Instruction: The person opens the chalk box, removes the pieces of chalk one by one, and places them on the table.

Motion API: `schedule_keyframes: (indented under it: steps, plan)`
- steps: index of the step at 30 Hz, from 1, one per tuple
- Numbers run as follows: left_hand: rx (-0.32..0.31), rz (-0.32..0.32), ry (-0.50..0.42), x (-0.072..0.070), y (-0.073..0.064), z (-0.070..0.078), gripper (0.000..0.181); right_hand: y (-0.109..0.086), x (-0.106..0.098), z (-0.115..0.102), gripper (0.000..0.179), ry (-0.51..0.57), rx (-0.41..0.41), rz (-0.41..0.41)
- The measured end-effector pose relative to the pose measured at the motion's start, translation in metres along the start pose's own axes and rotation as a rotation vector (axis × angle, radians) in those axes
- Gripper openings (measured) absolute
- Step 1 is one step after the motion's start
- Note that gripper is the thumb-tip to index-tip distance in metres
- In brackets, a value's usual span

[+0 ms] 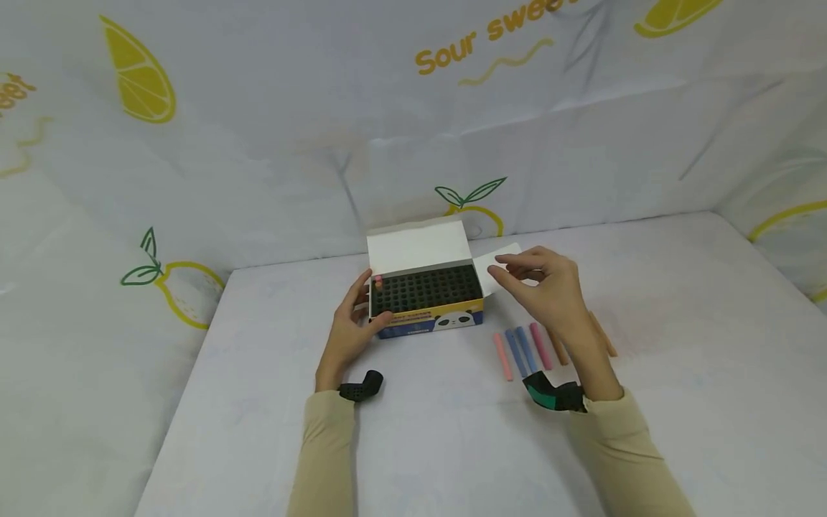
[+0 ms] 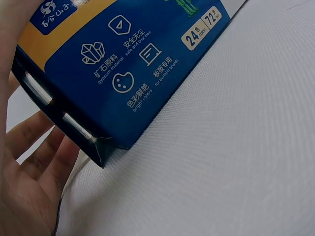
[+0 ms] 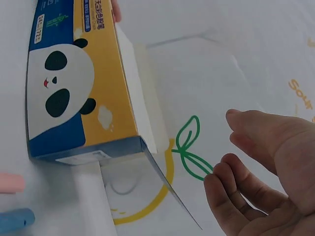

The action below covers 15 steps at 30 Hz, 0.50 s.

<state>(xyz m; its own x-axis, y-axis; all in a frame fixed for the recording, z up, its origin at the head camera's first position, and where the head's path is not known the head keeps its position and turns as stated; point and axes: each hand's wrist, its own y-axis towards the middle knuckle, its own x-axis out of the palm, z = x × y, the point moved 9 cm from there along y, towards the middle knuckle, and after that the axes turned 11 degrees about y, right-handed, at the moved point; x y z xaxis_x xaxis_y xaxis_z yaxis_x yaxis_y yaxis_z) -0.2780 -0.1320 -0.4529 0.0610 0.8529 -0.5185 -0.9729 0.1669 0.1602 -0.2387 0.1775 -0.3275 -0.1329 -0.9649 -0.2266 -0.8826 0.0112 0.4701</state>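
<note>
A blue and yellow chalk box [image 1: 403, 330] with a panda on its front lies with its lid [image 1: 418, 245] raised, showing a black holder [image 1: 429, 286] full of holes. Pink and orange chalk ends [image 1: 378, 281] show in the holder's back left corner. My left hand [image 1: 349, 332] grips the box's left end, thumb at the front and fingers round the side. Beside the white right end flap [image 1: 492, 268], my right hand [image 1: 548, 291] hovers, fingers loosely bent and thumb apart, with nothing between them in the right wrist view.
Several chalk sticks lie in a row right of the box: a light pink stick [image 1: 503, 357], two blue sticks [image 1: 526, 350], a magenta stick [image 1: 540, 346], and brown and orange sticks [image 1: 604, 334] partly behind my right wrist. A lemon-print white cloth [image 1: 291, 179] hangs behind.
</note>
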Motion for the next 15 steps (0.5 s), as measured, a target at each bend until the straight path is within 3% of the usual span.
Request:
schedule_keyframes:
  steps: [8,15]
  plan:
    - [0.0,0.004,0.008,0.0,0.0,-0.001,0.083,0.008,0.035,0.003,0.022,0.034,0.042,-0.065]
    - [0.003,0.011,0.009,0.0,0.0,-0.002,0.084,0.013,0.068,-0.001,0.022,0.073,0.027,-0.126]
